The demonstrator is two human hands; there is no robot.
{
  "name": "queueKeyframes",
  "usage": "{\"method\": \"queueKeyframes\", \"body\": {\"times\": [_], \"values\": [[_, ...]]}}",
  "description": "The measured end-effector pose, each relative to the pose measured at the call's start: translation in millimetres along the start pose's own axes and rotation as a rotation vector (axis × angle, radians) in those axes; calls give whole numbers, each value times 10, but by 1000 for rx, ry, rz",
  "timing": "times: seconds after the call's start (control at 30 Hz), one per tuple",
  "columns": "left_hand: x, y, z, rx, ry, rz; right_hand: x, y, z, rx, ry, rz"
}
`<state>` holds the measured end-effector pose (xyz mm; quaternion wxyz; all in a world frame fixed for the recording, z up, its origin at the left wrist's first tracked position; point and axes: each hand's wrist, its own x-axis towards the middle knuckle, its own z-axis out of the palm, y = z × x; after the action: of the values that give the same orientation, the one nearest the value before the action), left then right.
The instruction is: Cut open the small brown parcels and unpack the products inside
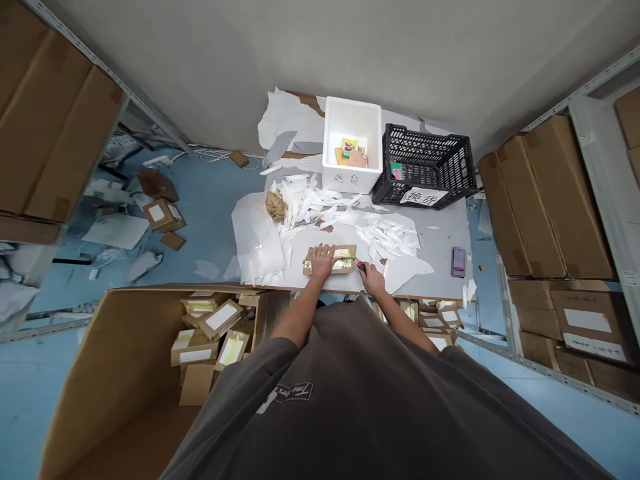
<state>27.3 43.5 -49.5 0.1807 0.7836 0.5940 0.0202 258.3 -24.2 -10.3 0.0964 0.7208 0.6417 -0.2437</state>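
A small brown taped package (pixel 345 261) lies flat near the front edge of the table (pixel 443 233). My left hand (pixel 323 261) rests on its left part, fingers spread over the top. At the package's right end, my right hand (pixel 373 279) is closed around a red and black cutter (pixel 361 266), whose tip points at that end. Strips of white paper (pixel 387 238) lie just behind and to the right of my right hand. A crumpled brown paper (pixel 275 206) sits among more white scraps behind the package.
Behind stand a white foam box (pixel 353 179) with small items and a black crate (pixel 430 173). A phone-like purple object (pixel 458 262) lies at the right. A large carton (pixel 100 373) with small boxes stands front left. Shelves with cartons (pixel 555 200) flank the table.
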Motion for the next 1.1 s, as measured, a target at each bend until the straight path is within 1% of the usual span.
{"method": "queueKeyframes", "body": {"times": [0.07,0.17,0.27,0.33,0.43,0.53,0.6,0.67,0.73,0.77,0.83,0.87,0.9,0.93,0.97,1.0,1.03,1.07,1.1], "values": [[-9,30,7,-10,-8,4,-50,28,31,33,6,19],[1,53,-21,-20,-33,-17,-65,-45,70,81,6,28],[30,38,-69,-11,-55,-35,-3,-158,78,119,0,15],[46,21,-84,3,-59,-46,47,-168,59,114,9,10],[48,27,-45,9,-59,-30,53,-33,26,69,12,4],[25,93,64,-6,-65,15,-33,132,48,54,1,11],[13,142,145,-24,-39,39,-90,181,87,72,5,28],[17,153,209,-51,16,62,-125,233,108,94,10,14],[41,94,238,-76,79,49,-159,398,81,107,14,52],[59,35,239,-84,115,19,-186,548,49,109,17,110],[98,-121,222,-92,178,-47,-270,966,-31,109,2,270],[116,-205,209,-96,202,-67,-320,1195,-66,94,7,310],[130,-282,198,-100,220,-73,-370,1400,-92,84,-3,281],[140,-346,192,-105,235,-68,-410,1556,-104,67,21,267],[144,-392,190,-109,246,-59,-434,1639,-103,69,12,229],[145,-421,194,-111,256,-52,-436,1638,-90,80,17,163],[142,-434,201,-111,263,-50,-415,1555,-69,95,21,93],[138,-436,209,-110,267,-51,-370,1400,-45,112,25,24],[133,-431,217,-110,266,-50,-305,1192,-21,123,19,-38]]}}
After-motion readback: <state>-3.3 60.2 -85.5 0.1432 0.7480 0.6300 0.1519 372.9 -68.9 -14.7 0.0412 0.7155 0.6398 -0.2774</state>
